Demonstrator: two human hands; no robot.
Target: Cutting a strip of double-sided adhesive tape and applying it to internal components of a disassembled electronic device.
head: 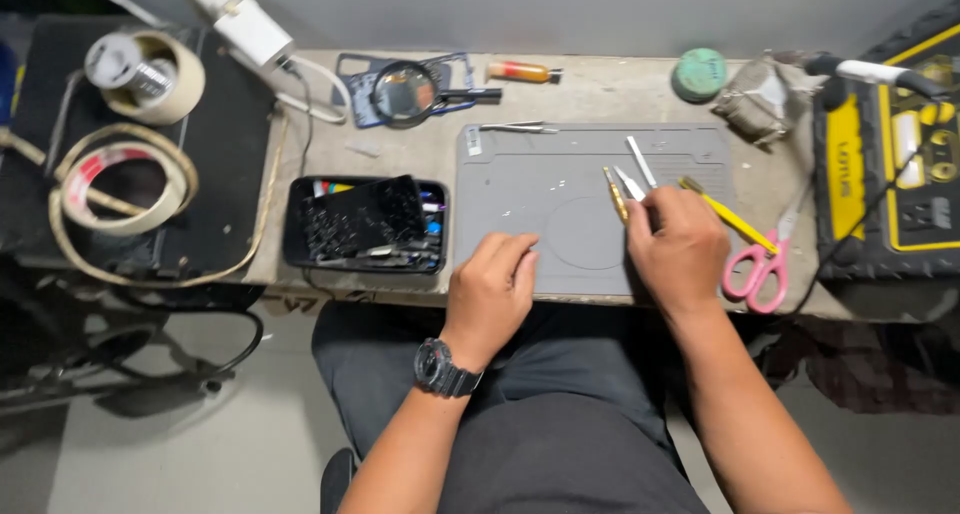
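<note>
Left hand nearest, wristwatch on, fingers curled flat on grey mat, holding nothing. Right hand closed around small tools (tips fanned over mat). Looks like tool-picking; next needs separating one.

Grey work mat; pink-handled scissors; black tray; green round tin; yellow tool; black wristwatch.

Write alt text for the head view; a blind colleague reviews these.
A seated person's right hand rests on small hand tools on a grey work mat, the left hand lying on the mat beside it. A black tray of parts sits left, pink scissors right, a magnifying glass behind.
</note>
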